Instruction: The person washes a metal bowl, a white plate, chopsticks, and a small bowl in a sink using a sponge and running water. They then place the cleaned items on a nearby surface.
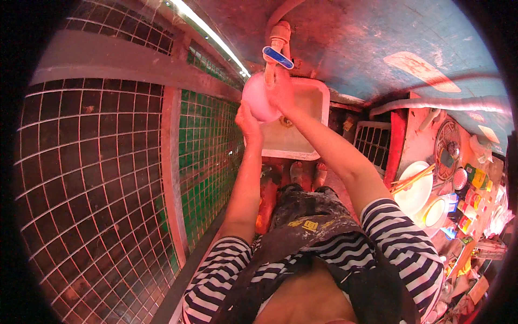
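Note:
A pale round bowl (255,95), tinted pink by the light, is under the spout of a tap (270,73) with a blue lever handle (278,57). My left hand (247,121) grips the bowl's near left edge. My right hand (282,95) lies at the bowl's right side, its fingers reaching over or into it beneath the tap; whether they grip it cannot be told. Below the bowl is a white rectangular sink (295,141), its drain (285,121) partly in view. Whether water runs is unclear.
Wire mesh panels (97,162) in a metal frame stand close on my left. A blue wall (348,40) rises behind the sink. To the right, a cluttered counter holds a white plate (412,192) with chopsticks (412,179) across it, a bowl (435,212) and several bottles.

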A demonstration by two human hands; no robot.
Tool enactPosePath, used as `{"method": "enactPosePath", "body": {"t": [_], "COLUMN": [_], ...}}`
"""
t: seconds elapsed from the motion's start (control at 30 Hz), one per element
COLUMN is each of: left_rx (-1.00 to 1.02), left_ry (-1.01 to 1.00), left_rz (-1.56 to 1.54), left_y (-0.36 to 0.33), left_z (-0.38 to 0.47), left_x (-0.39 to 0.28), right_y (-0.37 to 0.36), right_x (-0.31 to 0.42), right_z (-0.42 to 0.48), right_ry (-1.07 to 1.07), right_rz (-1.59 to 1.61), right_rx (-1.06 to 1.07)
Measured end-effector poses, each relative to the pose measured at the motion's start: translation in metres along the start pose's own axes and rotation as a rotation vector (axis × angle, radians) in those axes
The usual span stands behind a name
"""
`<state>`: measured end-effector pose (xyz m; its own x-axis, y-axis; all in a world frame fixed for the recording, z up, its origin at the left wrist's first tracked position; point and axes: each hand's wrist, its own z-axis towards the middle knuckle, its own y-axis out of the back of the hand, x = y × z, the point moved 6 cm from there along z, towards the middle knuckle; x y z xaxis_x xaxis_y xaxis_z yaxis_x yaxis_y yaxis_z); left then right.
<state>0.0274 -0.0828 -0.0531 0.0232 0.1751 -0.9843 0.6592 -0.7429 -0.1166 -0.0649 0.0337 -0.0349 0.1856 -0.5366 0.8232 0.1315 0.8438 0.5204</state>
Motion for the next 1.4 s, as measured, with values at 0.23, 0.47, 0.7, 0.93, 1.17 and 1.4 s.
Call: {"method": "enactPosePath", "body": {"t": [0.23,0.47,0.7,0.93,1.17,1.4], "left_rx": [0.014,0.163,0.303,0.152,0.372,0.135], "left_ry": [0.672,0.687,0.660,0.278,0.824,0.664], "left_rz": [-0.609,-0.772,-0.661,-0.338,-0.422,-0.377], "left_y": [-0.018,-0.009,-0.016,-0.035,0.009,0.034], "left_z": [-0.005,0.001,0.008,-0.021,-0.022,-0.022], "left_x": [0.021,0.077,0.061,0.005,0.007,0.079], "right_y": [0.015,0.043,0.007,0.012,0.033,0.027], "right_x": [0.050,0.012,-0.064,0.023,-0.013,0.010], "right_z": [-0.069,-0.059,-0.010,-0.056,-0.068,-0.114], "right_ry": [1.004,0.615,-0.453,-0.130,1.104,0.766], "right_rz": [-0.175,-0.106,0.593,-0.029,-0.203,-0.152], "right_rx": [0.342,0.251,0.311,0.493,0.504,0.435]}}
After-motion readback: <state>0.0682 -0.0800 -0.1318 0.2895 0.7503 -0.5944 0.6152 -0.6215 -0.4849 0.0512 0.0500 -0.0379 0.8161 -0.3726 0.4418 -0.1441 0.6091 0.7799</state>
